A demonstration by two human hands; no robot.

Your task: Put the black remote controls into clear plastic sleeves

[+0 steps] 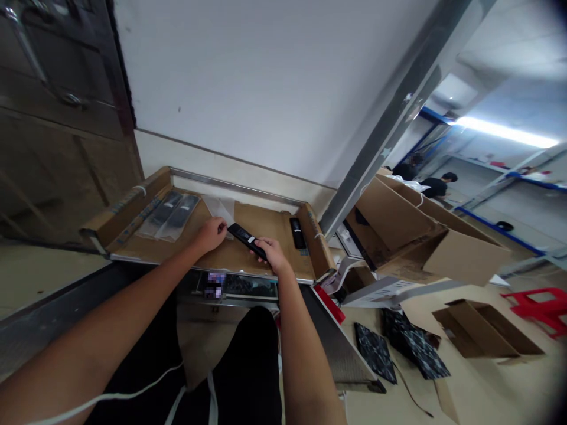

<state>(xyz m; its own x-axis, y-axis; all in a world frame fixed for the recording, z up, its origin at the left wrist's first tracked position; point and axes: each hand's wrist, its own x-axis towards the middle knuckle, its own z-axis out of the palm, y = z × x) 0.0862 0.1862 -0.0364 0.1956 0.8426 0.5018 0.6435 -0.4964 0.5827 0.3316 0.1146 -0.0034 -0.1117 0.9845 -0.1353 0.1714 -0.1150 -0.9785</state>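
Observation:
My right hand is closed around the lower end of a black remote control with a small white label. Its far end points toward my left hand, whose fingers are curled in a pinch at the near edge of a clear plastic bag. The bag lies on the cardboard-lined tray. Two dark remotes in clear bags lie side by side at the tray's left. At its right side rests another black remote control.
Raised cardboard-covered edges bound the tray. An open drawer sits below it, above my knees. To the right stand a large open carton, a smaller box and a red stool. Two people are in the background.

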